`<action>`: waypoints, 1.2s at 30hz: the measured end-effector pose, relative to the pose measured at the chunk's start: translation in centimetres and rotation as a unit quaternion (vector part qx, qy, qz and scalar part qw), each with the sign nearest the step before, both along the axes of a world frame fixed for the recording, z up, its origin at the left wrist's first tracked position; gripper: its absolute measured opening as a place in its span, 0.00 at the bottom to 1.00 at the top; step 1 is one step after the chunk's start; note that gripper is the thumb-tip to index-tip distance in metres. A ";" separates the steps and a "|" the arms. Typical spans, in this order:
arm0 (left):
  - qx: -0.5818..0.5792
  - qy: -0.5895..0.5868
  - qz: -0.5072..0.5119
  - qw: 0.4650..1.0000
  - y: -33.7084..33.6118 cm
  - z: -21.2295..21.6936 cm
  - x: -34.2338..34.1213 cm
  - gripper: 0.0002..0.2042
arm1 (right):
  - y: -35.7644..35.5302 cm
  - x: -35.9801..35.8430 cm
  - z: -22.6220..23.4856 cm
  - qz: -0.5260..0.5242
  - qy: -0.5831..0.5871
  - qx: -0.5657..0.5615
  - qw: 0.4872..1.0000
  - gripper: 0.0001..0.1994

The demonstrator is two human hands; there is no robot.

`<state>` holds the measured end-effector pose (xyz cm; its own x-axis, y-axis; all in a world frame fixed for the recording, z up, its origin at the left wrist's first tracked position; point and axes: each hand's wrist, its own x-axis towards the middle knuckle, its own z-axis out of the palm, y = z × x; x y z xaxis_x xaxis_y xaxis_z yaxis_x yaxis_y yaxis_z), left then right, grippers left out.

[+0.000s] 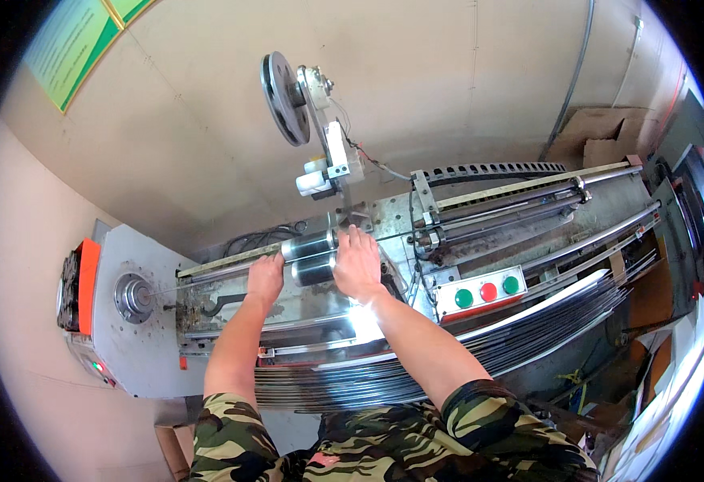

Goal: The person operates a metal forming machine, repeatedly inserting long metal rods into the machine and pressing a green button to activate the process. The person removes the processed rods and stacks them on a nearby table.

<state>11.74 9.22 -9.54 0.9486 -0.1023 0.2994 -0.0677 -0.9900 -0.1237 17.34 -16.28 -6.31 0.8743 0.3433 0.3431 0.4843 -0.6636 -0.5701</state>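
Two shiny metal cylinders [313, 271] lie side by side on the machine bed, with a thin metal rod [207, 282] passing between them. That rod runs from the round chuck [133, 298] at the left toward the right. Just left of the cylinders, my left hand [265, 278] is closed around the rod. My right hand [358, 263] is at the cylinders' right end, its fingers together and bent over the rod; its fingertips are partly hidden. Above it stands a bracket with white rollers [313, 183] and a large grey spool [285, 99].
A box with green and red buttons [488, 293] sits right of my right forearm. Many long dark rods [448, 361] lie in a bundle along the front. Guide rails [512, 209] and a cable chain [488, 171] extend right. Cardboard [601, 136] leans at the back right.
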 end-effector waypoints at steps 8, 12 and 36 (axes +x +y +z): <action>-0.017 -0.013 -0.009 1.000 -0.3 0.0 0.0 0.04 | 0.0 0.2 -0.5 -0.013 -0.016 -0.017 1.000 0.23; -0.017 -0.016 -0.008 1.000 -0.2 -0.4 0.1 0.05 | 0.2 0.4 -0.9 -0.020 -0.027 -0.010 0.999 0.21; -0.065 0.015 -0.069 0.995 0.5 -0.9 0.5 0.13 | 0.2 0.5 -0.2 -0.052 -0.009 -0.110 0.993 0.20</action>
<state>12.21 9.70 -10.43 0.9368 -0.1938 0.2912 -0.2050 -0.9787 0.0082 17.84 -16.07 -6.50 0.9036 0.3201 0.2847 0.4151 -0.8182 -0.3977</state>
